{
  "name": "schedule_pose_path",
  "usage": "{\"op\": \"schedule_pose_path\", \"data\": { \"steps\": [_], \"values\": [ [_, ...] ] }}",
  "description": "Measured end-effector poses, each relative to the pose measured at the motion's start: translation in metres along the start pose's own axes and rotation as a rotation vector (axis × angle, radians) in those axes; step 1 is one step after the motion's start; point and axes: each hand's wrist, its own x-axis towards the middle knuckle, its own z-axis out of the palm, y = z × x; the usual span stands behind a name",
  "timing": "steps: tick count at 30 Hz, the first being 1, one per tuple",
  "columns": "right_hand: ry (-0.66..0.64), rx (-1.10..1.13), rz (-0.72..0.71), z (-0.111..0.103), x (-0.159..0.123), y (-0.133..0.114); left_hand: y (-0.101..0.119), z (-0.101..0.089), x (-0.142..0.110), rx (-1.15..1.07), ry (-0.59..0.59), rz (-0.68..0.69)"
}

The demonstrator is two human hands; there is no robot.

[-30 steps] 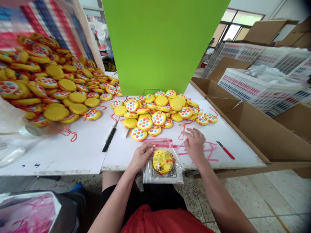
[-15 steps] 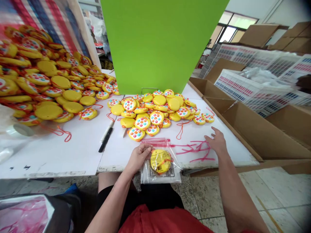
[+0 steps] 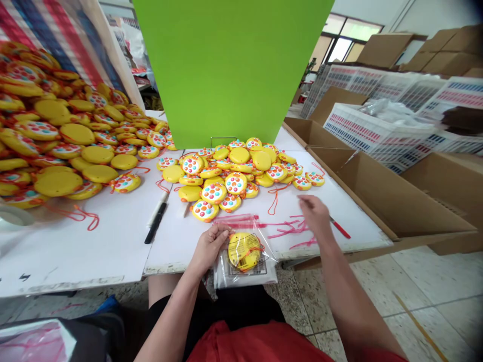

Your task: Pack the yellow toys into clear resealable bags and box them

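Note:
My left hand pinches the upper left edge of a clear plastic bag at the table's front edge. Inside lies a round yellow toy, its back with printed text facing up and an orange cord loop across it. Over the pink strips, my right hand has its fingers drawn together, slightly blurred; what they hold, if anything, is hidden. A thin red stick-like thing with a grey end shows beside that hand; I cannot tell whether the hand touches it.
A heap of yellow toys with coloured dots lies ahead, before a green panel. A larger pile fills the left side. A black marker lies left of my hands. Open cardboard boxes and white baskets stand at right.
My right hand has moved left over the pink strips, and its spread fingers have drawn together. The red stick-like thing has come into sight. My left hand still holds the bag.

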Motion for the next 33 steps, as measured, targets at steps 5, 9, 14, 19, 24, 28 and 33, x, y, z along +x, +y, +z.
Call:
{"op": "schedule_pose_path", "data": {
  "steps": [5,9,14,19,24,28,33],
  "values": [
    [-0.691,0.225,-0.039,0.052,-0.041,-0.052,-0.001,-0.001,0.0,0.004,0.007,0.016],
    [-0.779,0.392,0.064,0.066,-0.05,-0.064,-0.003,-0.004,0.0,-0.013,-0.006,-0.023],
    [-0.782,0.465,0.241,0.051,-0.044,-0.051,0.001,-0.007,0.001,0.007,-0.093,-0.065],
    [-0.76,0.629,0.412,0.043,-0.047,-0.038,0.005,-0.009,-0.002,0.025,-0.164,-0.037],
    [-0.746,0.657,0.449,0.047,-0.051,-0.037,0.006,-0.008,-0.004,-0.01,-0.108,-0.026],
    [-0.69,0.705,0.414,0.047,-0.049,-0.035,0.003,-0.009,-0.003,-0.013,-0.081,0.026],
    [-0.553,0.682,0.419,0.036,-0.043,-0.027,-0.003,-0.013,-0.001,0.002,0.043,0.136]
  ]
}}
